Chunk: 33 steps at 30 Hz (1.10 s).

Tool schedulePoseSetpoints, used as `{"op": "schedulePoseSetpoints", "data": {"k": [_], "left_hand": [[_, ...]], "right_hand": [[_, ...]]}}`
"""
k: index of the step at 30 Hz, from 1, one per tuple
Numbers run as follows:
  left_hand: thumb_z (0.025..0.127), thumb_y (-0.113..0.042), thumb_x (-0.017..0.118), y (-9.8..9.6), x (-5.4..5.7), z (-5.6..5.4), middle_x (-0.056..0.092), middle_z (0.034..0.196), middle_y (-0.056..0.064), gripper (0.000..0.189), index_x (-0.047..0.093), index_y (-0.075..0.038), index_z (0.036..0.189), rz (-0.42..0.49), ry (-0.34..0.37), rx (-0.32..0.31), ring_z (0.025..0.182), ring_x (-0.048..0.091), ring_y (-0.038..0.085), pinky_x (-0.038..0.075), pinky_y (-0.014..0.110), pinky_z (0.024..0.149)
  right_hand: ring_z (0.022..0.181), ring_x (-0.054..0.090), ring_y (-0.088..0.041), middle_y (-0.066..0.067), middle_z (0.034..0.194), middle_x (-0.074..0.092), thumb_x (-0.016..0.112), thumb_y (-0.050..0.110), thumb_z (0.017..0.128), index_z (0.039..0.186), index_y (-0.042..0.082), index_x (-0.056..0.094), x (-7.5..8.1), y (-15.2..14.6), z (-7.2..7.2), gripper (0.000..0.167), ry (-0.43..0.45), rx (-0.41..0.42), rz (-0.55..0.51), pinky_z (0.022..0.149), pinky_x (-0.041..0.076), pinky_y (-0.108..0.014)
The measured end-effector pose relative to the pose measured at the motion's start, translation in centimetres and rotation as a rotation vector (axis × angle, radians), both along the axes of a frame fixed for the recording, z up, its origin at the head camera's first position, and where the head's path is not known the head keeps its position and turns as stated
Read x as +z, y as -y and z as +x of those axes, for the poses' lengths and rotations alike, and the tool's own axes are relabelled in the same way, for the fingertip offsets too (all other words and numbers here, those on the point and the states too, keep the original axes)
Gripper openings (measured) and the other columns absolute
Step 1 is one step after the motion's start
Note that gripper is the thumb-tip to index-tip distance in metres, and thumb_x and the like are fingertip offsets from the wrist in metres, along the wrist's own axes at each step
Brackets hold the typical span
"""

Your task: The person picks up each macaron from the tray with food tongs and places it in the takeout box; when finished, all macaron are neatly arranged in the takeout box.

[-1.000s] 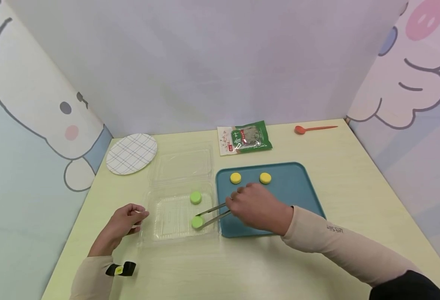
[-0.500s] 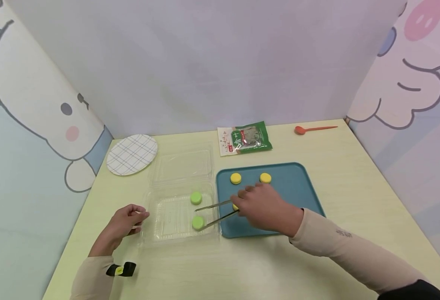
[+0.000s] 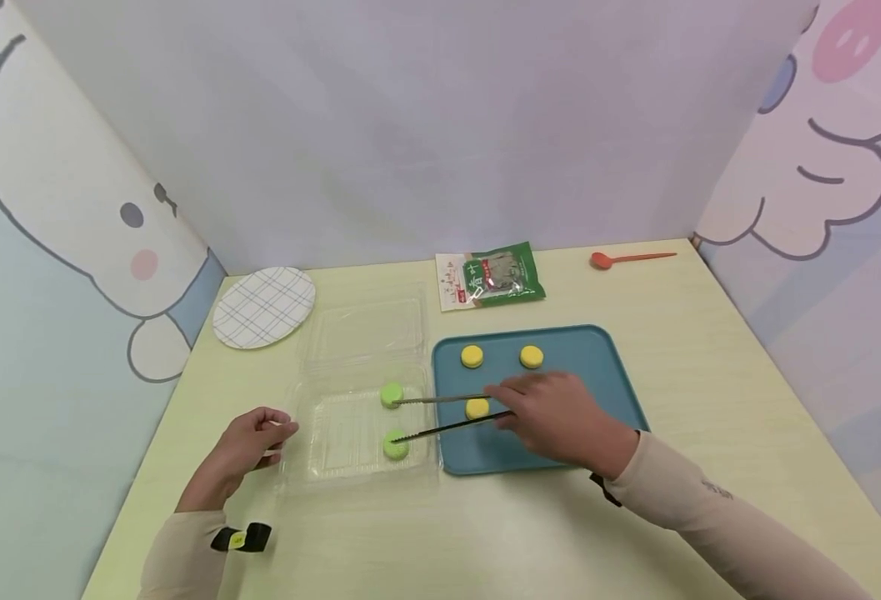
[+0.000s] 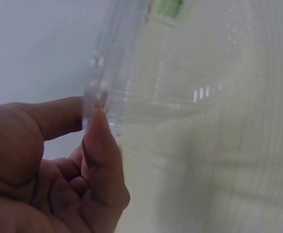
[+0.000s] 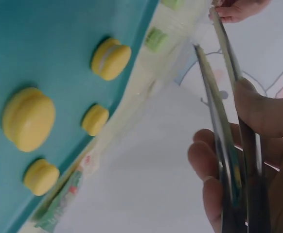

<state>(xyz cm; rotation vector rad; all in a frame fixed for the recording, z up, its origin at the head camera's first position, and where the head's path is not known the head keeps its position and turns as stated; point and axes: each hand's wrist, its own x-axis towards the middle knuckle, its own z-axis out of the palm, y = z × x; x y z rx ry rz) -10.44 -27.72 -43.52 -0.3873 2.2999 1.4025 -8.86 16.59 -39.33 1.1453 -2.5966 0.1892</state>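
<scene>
My left hand (image 3: pixel 248 442) pinches the left rim of a clear plastic clamshell box (image 3: pixel 342 433); thumb and fingertip meet at its edge in the left wrist view. Two green macarons (image 3: pixel 391 395) sit along the box's right side. The right hand (image 3: pixel 560 417) grips metal tongs (image 3: pixel 440 399), their arms spread apart with nothing between the tips. In the head view those tips overlap the green macarons. Yellow macarons (image 3: pixel 477 408) lie on a blue tray (image 3: pixel 605 375); several show in the right wrist view (image 5: pixel 28 119), while the right hand hides part of the tray from the head camera.
The box's lid (image 3: pixel 368 333) lies folded back behind it. A round checked plate (image 3: pixel 263 308) is at the back left. Behind the tray are a green-and-white food packet (image 3: pixel 488 277) and a red spoon (image 3: pixel 631 257). Fabric walls enclose the table's back and sides.
The tongs have opened off the front green macaron, which stays in the box. My right hand has drawn back to the right, uncovering a yellow macaron. The left hand has not moved.
</scene>
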Motion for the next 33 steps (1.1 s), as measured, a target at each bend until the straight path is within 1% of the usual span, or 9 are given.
{"op": "schedulePoseSetpoints", "data": {"k": [2,5,12,15,17,19,20,26,33], "left_hand": [[0.099,-0.022,0.067,0.0,-0.1,0.0,0.055,0.083,0.006,0.035,0.051,0.004,0.118,0.000,-0.001,0.001,0.069,0.057,0.017,0.053,0.029,0.064],[0.099,-0.022,0.067,0.0,-0.2,0.1,0.055,0.083,0.006,0.035,0.051,0.004,0.118,-0.002,0.003,0.006,0.070,0.056,0.017,0.054,0.028,0.064],[0.100,-0.021,0.066,0.0,-0.2,0.2,0.055,0.083,0.006,0.034,0.051,0.005,0.117,0.007,-0.007,-0.006,0.072,0.055,0.017,0.054,0.029,0.064],[0.100,-0.020,0.066,-0.1,-0.1,0.2,0.055,0.083,0.006,0.033,0.051,0.004,0.117,0.009,-0.010,-0.004,0.071,0.055,0.017,0.054,0.029,0.064],[0.100,-0.020,0.066,-0.1,0.0,0.2,0.054,0.083,0.006,0.033,0.052,0.004,0.117,0.006,-0.010,0.000,0.071,0.055,0.017,0.054,0.029,0.064],[0.100,-0.020,0.066,-0.1,0.0,0.2,0.054,0.084,0.006,0.033,0.052,0.004,0.117,0.000,-0.007,0.003,0.073,0.055,0.017,0.054,0.028,0.064],[0.100,-0.020,0.066,-0.1,-0.1,0.2,0.054,0.084,0.006,0.033,0.052,0.004,0.117,-0.002,-0.007,0.003,0.074,0.055,0.017,0.054,0.028,0.064],[0.100,-0.021,0.066,0.0,-0.1,0.1,0.054,0.084,0.006,0.034,0.052,0.004,0.118,-0.009,-0.016,-0.001,0.075,0.054,0.017,0.054,0.028,0.064],[0.100,-0.022,0.066,-0.1,0.0,0.1,0.054,0.084,0.006,0.035,0.051,0.004,0.119,-0.009,-0.014,-0.005,0.073,0.056,0.017,0.054,0.030,0.065]], "right_hand": [[0.076,0.069,-0.015,0.000,0.097,0.073,0.086,0.027,0.081,0.117,0.010,0.071,-0.5,-0.3,0.1,0.042,-0.008,-0.006,-0.066,0.060,0.054,-0.035],[0.075,0.069,-0.015,0.000,0.096,0.073,0.087,0.026,0.080,0.117,0.009,0.072,-1.1,-0.8,0.2,0.043,-0.021,-0.017,-0.141,0.060,0.054,-0.036],[0.081,0.071,-0.018,-0.004,0.098,0.075,0.089,0.026,0.077,0.117,0.008,0.072,-2.8,-2.4,0.7,0.047,-0.013,-0.053,-0.237,0.064,0.057,-0.040],[0.084,0.072,-0.019,-0.005,0.099,0.075,0.074,0.041,0.092,0.118,0.008,0.071,-3.5,-3.2,1.1,0.042,-0.013,-0.073,-0.257,0.067,0.057,-0.041],[0.084,0.073,-0.020,-0.005,0.099,0.075,0.057,0.051,0.099,0.118,0.008,0.071,-3.9,-3.7,1.3,0.049,-0.017,-0.091,-0.274,0.067,0.057,-0.042],[0.085,0.073,-0.021,-0.005,0.099,0.075,0.039,0.058,0.101,0.118,0.009,0.071,-4.1,-4.2,1.5,0.061,-0.023,-0.115,-0.288,0.066,0.057,-0.043],[0.085,0.073,-0.021,-0.005,0.099,0.075,0.036,0.060,0.102,0.117,0.010,0.071,-4.2,-4.5,1.6,0.063,-0.031,-0.128,-0.291,0.064,0.057,-0.042],[0.079,0.072,-0.022,-0.005,0.099,0.075,0.035,0.061,0.102,0.116,0.012,0.072,-4.5,-6.0,2.0,0.063,-0.078,-0.179,-0.292,0.053,0.053,-0.038],[0.074,0.071,-0.021,-0.006,0.099,0.075,0.037,0.060,0.103,0.118,0.012,0.072,-4.7,-7.8,2.3,0.061,-0.095,-0.222,-0.299,0.047,0.049,-0.036]]}}
